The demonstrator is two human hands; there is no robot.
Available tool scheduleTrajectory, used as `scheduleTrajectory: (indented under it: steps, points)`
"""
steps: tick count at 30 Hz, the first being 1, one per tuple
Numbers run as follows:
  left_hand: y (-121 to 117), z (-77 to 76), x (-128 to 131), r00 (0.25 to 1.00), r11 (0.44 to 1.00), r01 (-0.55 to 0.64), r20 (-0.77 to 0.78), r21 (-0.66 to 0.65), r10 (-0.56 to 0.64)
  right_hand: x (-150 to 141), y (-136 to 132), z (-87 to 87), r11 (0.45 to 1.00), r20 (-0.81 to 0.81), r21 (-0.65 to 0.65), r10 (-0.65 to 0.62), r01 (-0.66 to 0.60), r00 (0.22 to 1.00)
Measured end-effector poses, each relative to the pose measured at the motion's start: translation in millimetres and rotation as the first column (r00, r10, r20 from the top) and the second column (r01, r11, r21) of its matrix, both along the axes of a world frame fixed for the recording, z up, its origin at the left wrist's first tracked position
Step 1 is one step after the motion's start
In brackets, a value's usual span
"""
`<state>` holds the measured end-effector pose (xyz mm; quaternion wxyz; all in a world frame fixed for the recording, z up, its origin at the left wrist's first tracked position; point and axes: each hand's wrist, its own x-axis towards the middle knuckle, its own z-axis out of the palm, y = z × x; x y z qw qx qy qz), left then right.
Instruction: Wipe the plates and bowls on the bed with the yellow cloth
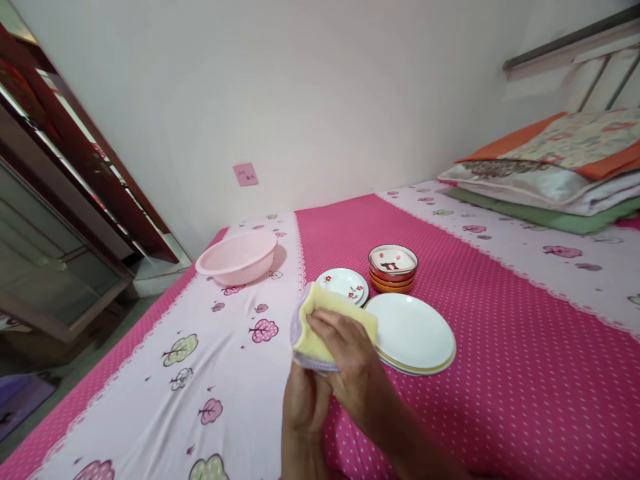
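Observation:
A folded yellow cloth (pixel 333 310) with a lilac edge is held up in front of the plates. My right hand (pixel 353 357) presses on it from the near side, fingers bent into its folds. Below the cloth, my left hand (pixel 307 400) grips it from underneath, most of its fingers hidden. Whether a dish sits inside the cloth I cannot tell. Just behind are small white plates with red flowers (pixel 343 281), partly covered by the cloth. Larger white plates (pixel 413 330) lie stacked to the right, and a stack of bowls (pixel 393 268) stands behind them.
A pink basin (pixel 237 260) stands on the patterned bedspread (pixel 500 373) at the left. Pillows and folded bedding (pixel 545 170) are piled at the far right. A white wall (pixel 350 100) rises behind, with a pink note (pixel 245 175) on it. Dark-framed doors (pixel 75 147) are at the left.

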<state>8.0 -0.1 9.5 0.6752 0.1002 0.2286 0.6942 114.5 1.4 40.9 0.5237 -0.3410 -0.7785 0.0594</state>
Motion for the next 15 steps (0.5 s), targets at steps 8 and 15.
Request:
scheduleTrajectory:
  steps: [8,15]
  points:
    - [4,9.5,8,0.999,0.998,0.029,0.019,0.051,-0.030,29,17,-2.7,0.975,0.192,-0.052,-0.204,0.218,0.960]
    - [2,-0.6,-12,0.996,0.999,0.013,0.085,0.051,-0.017,16,-10,4.6,0.972,0.239,-0.233,0.094,-0.037,0.966]
